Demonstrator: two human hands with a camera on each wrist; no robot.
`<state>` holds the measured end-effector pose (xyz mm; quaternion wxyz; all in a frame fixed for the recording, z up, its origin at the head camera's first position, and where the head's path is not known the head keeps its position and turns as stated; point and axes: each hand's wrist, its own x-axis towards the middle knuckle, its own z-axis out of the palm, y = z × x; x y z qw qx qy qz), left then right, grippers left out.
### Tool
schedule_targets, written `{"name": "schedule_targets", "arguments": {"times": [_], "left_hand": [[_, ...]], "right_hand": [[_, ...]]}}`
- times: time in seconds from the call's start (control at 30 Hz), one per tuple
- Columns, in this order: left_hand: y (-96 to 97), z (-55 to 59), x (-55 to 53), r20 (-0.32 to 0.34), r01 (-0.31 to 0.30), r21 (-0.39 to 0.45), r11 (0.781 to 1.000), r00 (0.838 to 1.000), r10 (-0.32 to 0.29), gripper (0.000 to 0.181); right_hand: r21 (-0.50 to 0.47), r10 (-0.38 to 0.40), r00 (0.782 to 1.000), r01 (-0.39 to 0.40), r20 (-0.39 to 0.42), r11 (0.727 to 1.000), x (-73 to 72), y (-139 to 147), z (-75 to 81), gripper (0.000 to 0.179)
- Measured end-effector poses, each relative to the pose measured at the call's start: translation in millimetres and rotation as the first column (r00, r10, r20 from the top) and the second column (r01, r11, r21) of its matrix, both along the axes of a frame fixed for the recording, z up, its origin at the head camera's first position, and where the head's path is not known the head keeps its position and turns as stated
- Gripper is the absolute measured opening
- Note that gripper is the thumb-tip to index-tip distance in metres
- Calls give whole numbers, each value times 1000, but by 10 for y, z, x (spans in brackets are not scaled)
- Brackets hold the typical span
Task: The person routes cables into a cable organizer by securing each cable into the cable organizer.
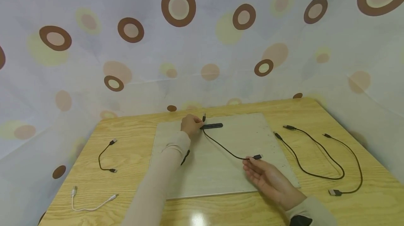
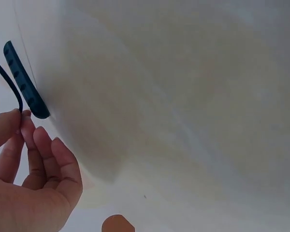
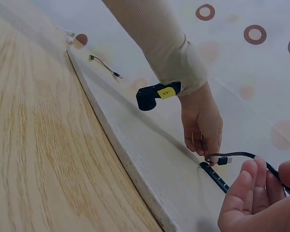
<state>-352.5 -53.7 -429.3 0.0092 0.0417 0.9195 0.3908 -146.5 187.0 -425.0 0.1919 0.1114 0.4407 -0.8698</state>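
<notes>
Near the back of the pale board [image 1: 221, 180], my left hand [image 1: 191, 125] pinches a black USB cable [image 1: 221, 145] close to one plug [image 1: 204, 117]. Those fingertips are right beside one end of a slim black cable holder [image 1: 213, 126], which lies on the board. In the left wrist view, notches show along the cable holder [image 2: 24, 82], and the cable [image 2: 12, 84] runs beside it. Whether the cable sits in a notch cannot be told. My right hand [image 1: 271, 180] pinches the same cable near its other plug [image 1: 257, 157], over the board's right front.
On the wooden table [image 1: 135, 131], a short black cable [image 1: 100, 157] and a white cable [image 1: 89, 209] lie left of the board. To its right are a long black cable [image 1: 325, 177] and another black cable [image 1: 361, 170]. Patterned cloth [image 1: 202, 50] hangs behind.
</notes>
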Motion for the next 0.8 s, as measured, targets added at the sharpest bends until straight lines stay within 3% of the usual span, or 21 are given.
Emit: {"name": "schedule_targets", "arguments": {"times": [0.27,0.63,0.8], "left_hand": [[64,-35,5,-49,-23,-34,999,999,21,13],[117,-54,5,-54,-67,-66,996,997,64,10],[109,-86,-4,-112,-72,-58,996,992,65,5]], "right_hand": [[29,-27,1000,27,6,999,3,-12,28,14],[26,3,1000,-3,-13,1000,8,-21,13,16],[35,-1,1000,1,-10,999,20,-17,6,16]]}}
